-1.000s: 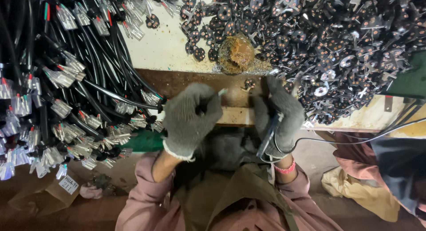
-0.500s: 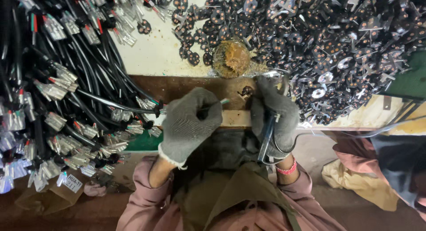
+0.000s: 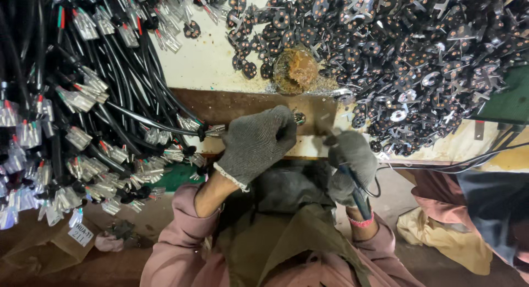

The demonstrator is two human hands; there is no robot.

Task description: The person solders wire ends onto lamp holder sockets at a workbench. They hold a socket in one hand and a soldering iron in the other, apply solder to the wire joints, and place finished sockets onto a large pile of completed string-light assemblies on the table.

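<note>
1. Your left hand (image 3: 258, 143), in a grey knit glove, is curled into a closed fist over the brown wooden block (image 3: 242, 108) at the bench edge; its fingers are wrapped tight round the end of a black cable (image 3: 160, 124) that runs off to the left.
2. Just past your left knuckles a small round metal piece (image 3: 299, 118) shows on the block, touching or nearly touching the glove; you cannot tell from here whether the fingers pinch it.
3. Your right hand (image 3: 350, 163), also gloved in grey, is closed round a blue-handled tool (image 3: 358, 196) whose handle points back toward your wrist; its tip is hidden by the glove.
4. Beyond the block sits a rusty, crusted round lump (image 3: 296, 71) on the pale bench top (image 3: 204, 66).
5. To the left lies a thick bundle of black cables with bare terminals (image 3: 77, 127); to the right, a heap of small black discs with copper dots (image 3: 419, 55).
</note>
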